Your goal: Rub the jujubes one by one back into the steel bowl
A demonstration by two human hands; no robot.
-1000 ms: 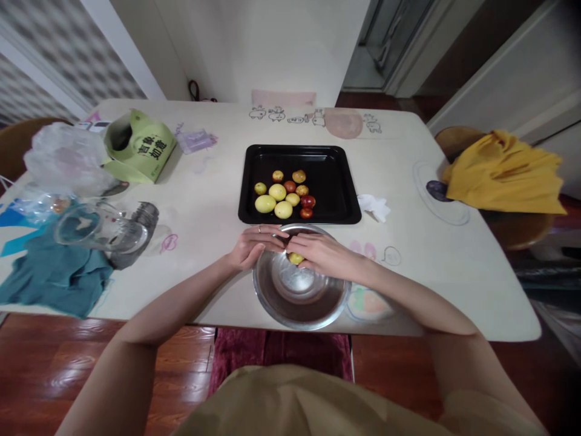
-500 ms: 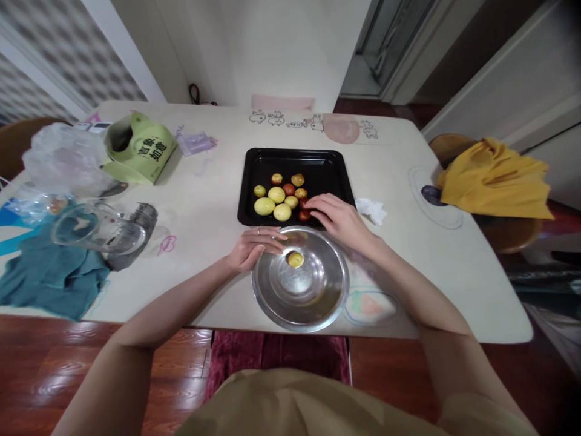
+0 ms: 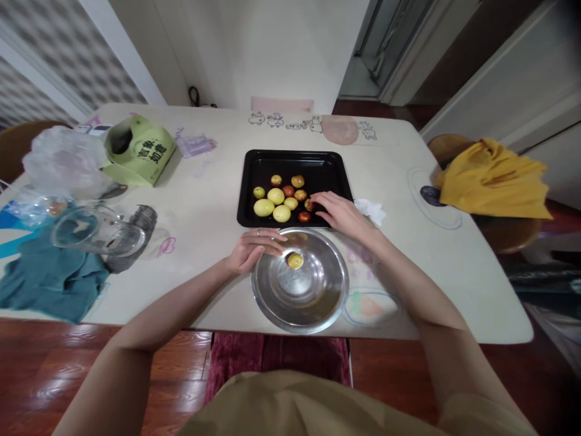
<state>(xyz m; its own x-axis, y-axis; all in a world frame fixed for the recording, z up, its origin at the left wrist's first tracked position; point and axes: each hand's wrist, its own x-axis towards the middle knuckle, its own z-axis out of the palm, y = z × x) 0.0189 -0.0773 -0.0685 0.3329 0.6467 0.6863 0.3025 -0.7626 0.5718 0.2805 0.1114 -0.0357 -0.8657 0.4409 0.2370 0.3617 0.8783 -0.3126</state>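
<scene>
My left hand (image 3: pixel 258 248) rests over the near-left rim of a steel bowl (image 3: pixel 263 297), its fingers stretched out. Inside the bowl lies one yellow-green jujube (image 3: pixel 295 260) with a brownish edge. Beyond it, a black baking tray (image 3: pixel 313 162) holds several jujubes, among them a dark red one (image 3: pixel 304 216) and larger pale yellow-green ones (image 3: pixel 276 195). At the tray's right side, my right hand (image 3: pixel 339 213) has its fingertips and thumb around a mottled red-yellow jujube (image 3: pixel 309 204), partly hidden by the fingers.
A crumpled white tissue (image 3: pixel 370 212) lies right of the tray. Leftward are a glass pitcher (image 3: pixel 97 233) on its side, a teal cloth (image 3: pixel 54 275), a green paper box (image 3: pixel 140 154) and a clear plastic bag (image 3: pixel 63 160). Yellow cloth (image 3: pixel 494 181) hangs over a chair at right.
My right hand has shifted slightly right, and the mottled jujube at its fingertips has moved the same way. The dark red jujube beside it shows more fully. My left hand stays on the bowl.
</scene>
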